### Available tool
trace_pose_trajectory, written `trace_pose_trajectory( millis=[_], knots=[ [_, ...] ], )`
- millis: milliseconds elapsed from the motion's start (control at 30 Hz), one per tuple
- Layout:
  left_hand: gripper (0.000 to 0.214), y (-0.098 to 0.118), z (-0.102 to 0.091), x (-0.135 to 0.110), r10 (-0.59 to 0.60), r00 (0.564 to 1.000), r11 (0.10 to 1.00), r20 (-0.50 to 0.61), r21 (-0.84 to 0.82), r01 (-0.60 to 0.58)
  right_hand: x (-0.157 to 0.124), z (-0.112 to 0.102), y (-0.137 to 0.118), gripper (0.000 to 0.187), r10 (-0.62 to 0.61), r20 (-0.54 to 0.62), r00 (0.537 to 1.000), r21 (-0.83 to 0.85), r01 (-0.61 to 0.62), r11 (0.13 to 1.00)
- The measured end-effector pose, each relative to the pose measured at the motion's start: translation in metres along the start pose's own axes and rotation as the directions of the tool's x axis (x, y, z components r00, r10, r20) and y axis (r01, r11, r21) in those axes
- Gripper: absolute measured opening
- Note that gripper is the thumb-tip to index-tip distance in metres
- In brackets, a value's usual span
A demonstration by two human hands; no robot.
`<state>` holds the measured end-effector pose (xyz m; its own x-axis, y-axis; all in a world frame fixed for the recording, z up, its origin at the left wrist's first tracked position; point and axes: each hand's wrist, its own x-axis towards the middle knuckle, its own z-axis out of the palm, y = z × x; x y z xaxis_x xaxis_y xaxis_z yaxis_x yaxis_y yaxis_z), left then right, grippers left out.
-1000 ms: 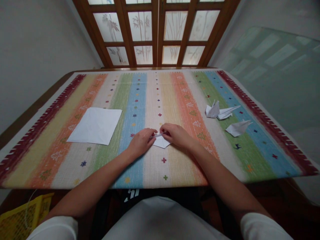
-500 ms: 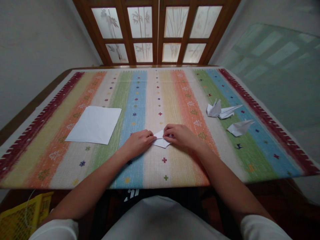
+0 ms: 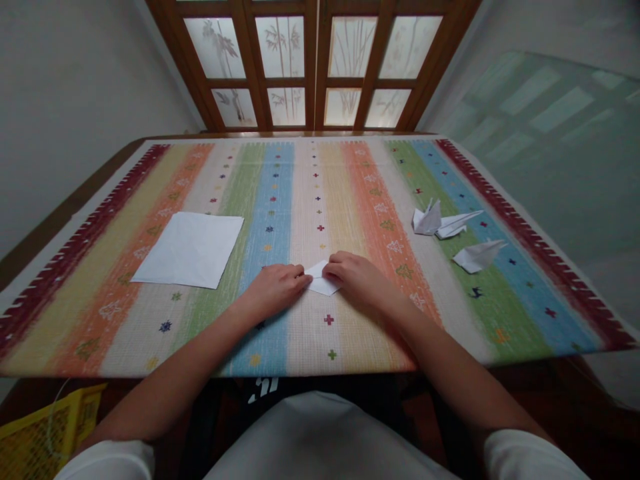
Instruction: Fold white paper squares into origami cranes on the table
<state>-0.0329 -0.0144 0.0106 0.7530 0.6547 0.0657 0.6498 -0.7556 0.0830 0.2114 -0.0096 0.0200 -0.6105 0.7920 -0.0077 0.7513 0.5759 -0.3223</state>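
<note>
A small folded piece of white paper [image 3: 321,282] lies flat on the striped tablecloth [image 3: 350,200] near the table's front middle. My left hand [image 3: 277,287] presses on its left edge with fingers curled together. From the right, my right hand [image 3: 356,277] pinches the same piece, its fingers closed on the paper's right side. Most of the paper is hidden under both hands.
A flat white square sheet [image 3: 191,249] lies to the left. Three folded paper figures [image 3: 440,223] [image 3: 477,255] sit at the right. A wooden window [image 3: 310,67] stands behind the table. A yellow crate [image 3: 45,433] is on the floor at lower left.
Both hands came down onto the folded paper, pressing it flatter against the cloth. The raised flap seen a second ago now lies down. The camera shifted slightly.
</note>
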Motion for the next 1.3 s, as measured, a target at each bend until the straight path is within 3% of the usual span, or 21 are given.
trace_pose_trajectory(
  millis=[133, 267, 533, 833, 1033, 1167, 1300],
  knots=[
    [0.020, -0.004, 0.003, 0.001, 0.019, 0.998, 0.995, -0.052, -0.101, -0.024, -0.002, 0.002, -0.001, 0.024, -0.119, 0.026, 0.993, 0.040, 0.118, 0.992],
    [0.019, -0.003, 0.004, 0.000, 0.066, 0.997, 0.990, -0.035, -0.121, -0.070, -0.006, -0.003, -0.004, 0.020, -0.142, 0.078, 0.987, 0.031, 0.140, 0.990],
    [0.016, -0.002, 0.000, -0.003, 0.042, 0.999, 0.989, 0.006, -0.141, -0.041, -0.010, -0.006, -0.013, 0.015, -0.051, 0.142, 0.988, 0.010, 0.050, 0.999],
    [0.025, -0.004, 0.005, 0.001, 0.046, 0.997, 0.985, -0.061, -0.162, -0.056, -0.009, -0.012, -0.025, 0.021, -0.021, 0.108, 0.994, -0.153, 0.037, 0.988],
    [0.026, -0.005, 0.010, 0.002, 0.026, 0.995, 0.981, -0.091, -0.187, -0.043, -0.006, -0.009, -0.019, 0.020, -0.036, 0.130, 0.991, -0.189, 0.060, 0.980],
    [0.026, -0.007, 0.011, 0.000, 0.066, 0.994, 0.986, -0.090, -0.146, -0.079, -0.005, -0.005, -0.011, 0.021, -0.002, 0.099, 0.995, -0.146, 0.017, 0.989],
    [0.025, -0.012, 0.013, 0.000, 0.031, 0.997, 0.978, -0.075, -0.205, -0.046, -0.004, -0.004, -0.006, 0.024, 0.049, 0.046, 0.998, -0.039, -0.047, 0.998]
  ],
)
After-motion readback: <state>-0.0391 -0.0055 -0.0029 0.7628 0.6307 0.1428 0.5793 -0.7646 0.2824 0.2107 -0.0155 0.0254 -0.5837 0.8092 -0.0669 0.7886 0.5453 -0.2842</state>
